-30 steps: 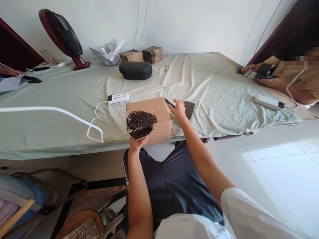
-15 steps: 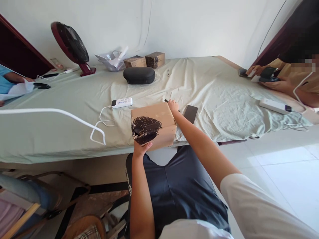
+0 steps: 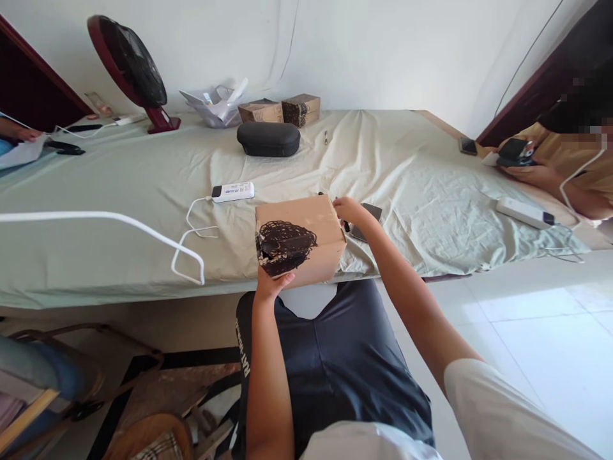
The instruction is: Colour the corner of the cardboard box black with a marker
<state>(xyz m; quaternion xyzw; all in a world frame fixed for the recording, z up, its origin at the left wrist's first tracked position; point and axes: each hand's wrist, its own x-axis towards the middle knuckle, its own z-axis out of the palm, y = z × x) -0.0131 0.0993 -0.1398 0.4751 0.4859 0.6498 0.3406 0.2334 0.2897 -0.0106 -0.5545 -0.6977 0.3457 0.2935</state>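
A brown cardboard box (image 3: 306, 230) with a black scribbled patch on its near face stands at the near edge of the sheet-covered table (image 3: 119, 255). My left hand (image 3: 272, 286) grips the box from below at its near bottom edge. My right hand (image 3: 352, 211) is at the box's far right corner, fingers curled round a thin dark pen-like thing that pokes out beside it. A dark phone (image 3: 366, 217) lies flat just under and right of that hand.
A white power bank (image 3: 233, 191) with a looping white cable (image 3: 186, 246) lies left of the box. Further back are a black case (image 3: 269, 138), two small boxes (image 3: 280, 110) and a fan (image 3: 127, 64). A person at the right holds a phone (image 3: 514, 150). Another person's hand (image 3: 19, 133) shows far left.
My right hand has drawn back from the far corner toward the phone, closing on the dark pen-like thing. The box and my left hand have stayed about where they were.
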